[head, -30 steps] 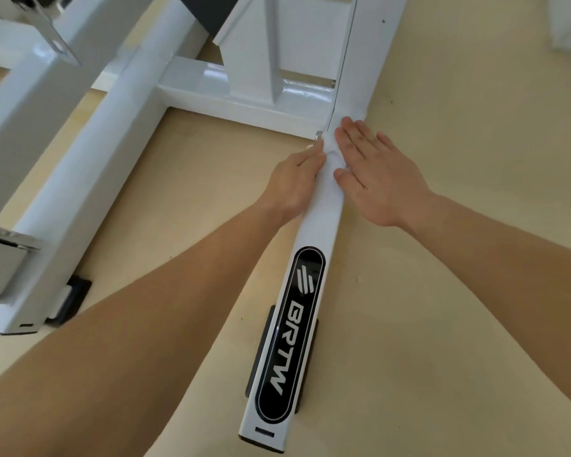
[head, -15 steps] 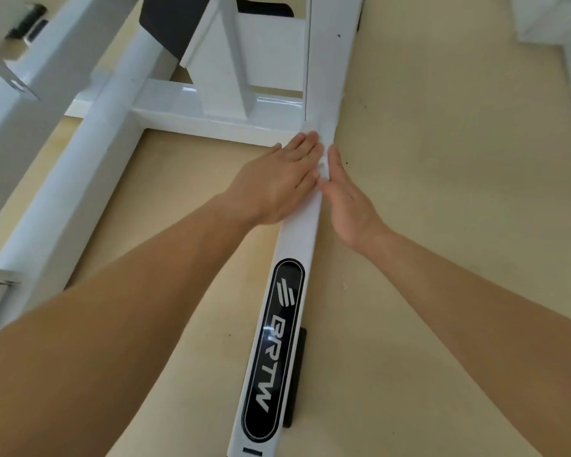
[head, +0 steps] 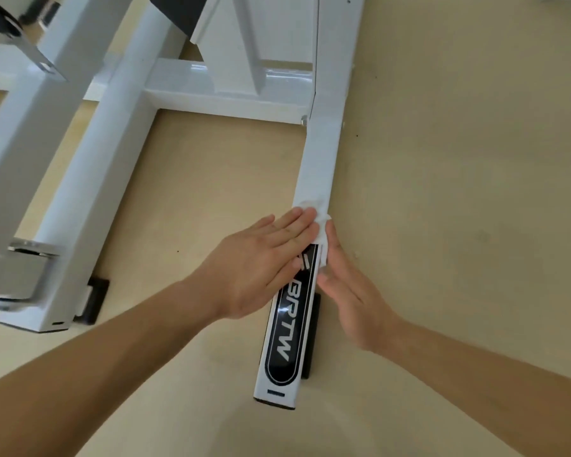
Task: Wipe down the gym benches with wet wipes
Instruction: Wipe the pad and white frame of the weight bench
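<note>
On the beige floor, a white steel bench frame occupies the upper half of the view. One white base rail runs from the cross member at 12 o'clock down toward 6 o'clock, ending in a black end cap near the lower centre. A black oval logo decal with white lettering covers the near portion of the rail's top face. A black rubber foot shows beside the rail at its 3 o'clock side. A second, parallel rail lies well apart at 9 o'clock, with a black foot at its near end.

The white wet wipe is draped over the rail just beyond the far end of the decal, crumpled on the top face and hanging down the 3 o'clock side.

Left hand: flat, palm down, fingers extended and held together, fingertips pressing the wipe onto the rail's top face. The palm overlaps the 9 o'clock edge of the rail and covers part of the decal.

Right hand: held edge-on against the 3 o'clock side of the rail, fingers straight and together, fingertips touching the hanging part of the wipe. Neither hand is curled around anything.

Both bare forearms enter from the lower corners at 7 and 5 o'clock.
</note>
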The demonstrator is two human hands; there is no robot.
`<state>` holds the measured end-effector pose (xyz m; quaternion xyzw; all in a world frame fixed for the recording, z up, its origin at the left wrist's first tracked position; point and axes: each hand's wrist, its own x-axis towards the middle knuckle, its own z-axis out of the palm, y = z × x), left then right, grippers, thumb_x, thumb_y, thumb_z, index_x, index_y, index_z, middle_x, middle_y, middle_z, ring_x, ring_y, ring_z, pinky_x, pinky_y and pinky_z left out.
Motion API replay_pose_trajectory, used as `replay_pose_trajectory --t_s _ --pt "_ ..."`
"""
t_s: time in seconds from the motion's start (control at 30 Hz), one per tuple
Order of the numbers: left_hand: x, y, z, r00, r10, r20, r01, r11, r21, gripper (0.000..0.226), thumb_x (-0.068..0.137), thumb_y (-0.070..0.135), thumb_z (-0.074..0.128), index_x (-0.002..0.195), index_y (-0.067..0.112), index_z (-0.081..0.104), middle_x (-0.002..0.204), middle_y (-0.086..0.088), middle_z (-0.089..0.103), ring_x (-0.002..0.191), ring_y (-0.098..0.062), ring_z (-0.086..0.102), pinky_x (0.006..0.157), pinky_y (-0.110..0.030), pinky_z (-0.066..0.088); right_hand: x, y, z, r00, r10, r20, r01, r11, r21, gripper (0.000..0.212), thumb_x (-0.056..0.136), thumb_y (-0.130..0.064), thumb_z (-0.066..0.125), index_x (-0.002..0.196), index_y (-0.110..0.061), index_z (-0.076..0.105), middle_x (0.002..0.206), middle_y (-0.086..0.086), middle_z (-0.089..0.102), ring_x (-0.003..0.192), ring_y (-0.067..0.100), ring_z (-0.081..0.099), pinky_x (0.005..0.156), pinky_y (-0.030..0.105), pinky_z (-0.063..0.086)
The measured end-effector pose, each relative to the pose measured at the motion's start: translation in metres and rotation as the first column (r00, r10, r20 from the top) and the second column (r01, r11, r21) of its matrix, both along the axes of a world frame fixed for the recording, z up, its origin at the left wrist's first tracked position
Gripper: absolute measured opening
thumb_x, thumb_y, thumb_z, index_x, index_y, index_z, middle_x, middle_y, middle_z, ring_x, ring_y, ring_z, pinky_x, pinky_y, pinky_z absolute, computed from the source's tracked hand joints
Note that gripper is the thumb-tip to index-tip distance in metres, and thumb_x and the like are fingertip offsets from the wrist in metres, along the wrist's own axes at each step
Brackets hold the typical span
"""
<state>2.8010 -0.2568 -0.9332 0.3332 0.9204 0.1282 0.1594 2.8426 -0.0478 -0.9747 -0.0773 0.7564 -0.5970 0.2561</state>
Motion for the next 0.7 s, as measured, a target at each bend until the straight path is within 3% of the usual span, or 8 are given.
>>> replay_pose_trajectory --t_s 0.2,0.33,0.47,0.63,0.7 --pt "0.062 -0.017 0.001 0.998 -0.044 -0.043 0.042 0.998 -0.043 0.057 0.108 0.037 0.016 0.160 0.015 0.016 0.168 0.000 0.007 0.155 -0.012 0.001 0.125 -0.040 0.017 0.062 -0.013 0.001 0.987 0.111 -0.119 -0.094 0.986 0.140 0.077 0.099 -0.042 0.028 0.153 -0.024 -0.025 0.166 -0.011 -0.019 0.152 0.002 -0.011 0.127 0.038 0.007" --pt "0.104 -0.026 -0.002 0.997 -0.058 -0.053 0.056 0.998 -0.043 0.056 0.108 0.035 0.019 0.160 0.013 0.019 0.168 -0.002 0.012 0.155 -0.016 0.007 0.124 -0.043 0.023 0.095 -0.016 0.009 0.970 0.195 -0.145 -0.155 0.956 0.250 0.073 0.098 -0.056 0.019 0.142 -0.033 -0.034 0.162 -0.010 -0.030 0.149 -0.001 -0.020 0.124 0.024 -0.001" --pt "0.133 -0.032 0.000 0.997 -0.066 -0.049 0.063 0.997 -0.043 0.056 0.108 0.034 0.023 0.160 0.013 0.020 0.168 -0.003 0.013 0.155 -0.015 0.007 0.124 -0.042 0.023 0.119 -0.017 0.016 0.954 0.262 -0.145 -0.214 0.936 0.280 0.074 0.097 -0.056 0.019 0.140 -0.031 -0.037 0.155 -0.016 -0.038 0.147 -0.005 -0.023 0.118 0.011 -0.006" --pt "0.161 -0.037 0.002 0.995 -0.077 -0.056 0.073 0.995 -0.069 0.057 0.109 0.037 0.022 0.160 0.014 0.015 0.168 -0.002 0.009 0.155 -0.015 0.004 0.125 -0.039 0.018 0.138 -0.007 0.018 0.876 0.444 -0.188 -0.307 0.815 0.492 0.081 0.095 -0.068 0.005 0.143 -0.020 -0.039 0.158 -0.005 -0.039 0.147 -0.002 -0.027 0.119 0.015 -0.010" --pt "0.162 -0.036 0.001 0.995 -0.073 -0.061 0.069 0.995 -0.067 0.057 0.109 0.038 0.020 0.160 0.014 0.015 0.168 -0.003 0.010 0.155 -0.015 0.004 0.125 -0.039 0.017 0.134 -0.006 0.021 0.878 0.446 -0.176 -0.302 0.800 0.519 0.078 0.094 -0.067 0.004 0.142 -0.022 -0.039 0.158 -0.003 -0.039 0.145 -0.003 -0.028 0.119 0.015 -0.010"
